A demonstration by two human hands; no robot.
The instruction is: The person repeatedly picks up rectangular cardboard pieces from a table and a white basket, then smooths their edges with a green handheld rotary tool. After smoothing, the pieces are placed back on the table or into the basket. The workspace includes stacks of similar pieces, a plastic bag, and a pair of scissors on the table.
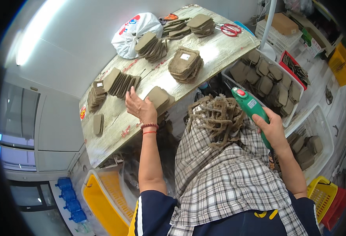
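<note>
My right hand (271, 128) is wrapped round a green handheld power tool (253, 107) with a red button; its tip, too small to make out, points up and left. My left hand (141, 107) is over the table's near edge, fingers apart and holding nothing. Its fingertips are by a fanned stack of flat brown fabric pieces (119, 83). Beside its thumb lies a low pile of rounded brown pieces (158, 97). Frayed brown fabric trimmings (224, 120) sit tangled on the checked apron (228, 169) over my lap, just left of the tool.
On the worn table (114, 129) stand a taller labelled stack (185, 65), several other stacks, a white plastic bag (135, 33) and red-handled scissors (231, 30). A bin of brown pieces (265, 78) and a white basket (314, 133) are at right, a yellow basket (102, 204) lower left.
</note>
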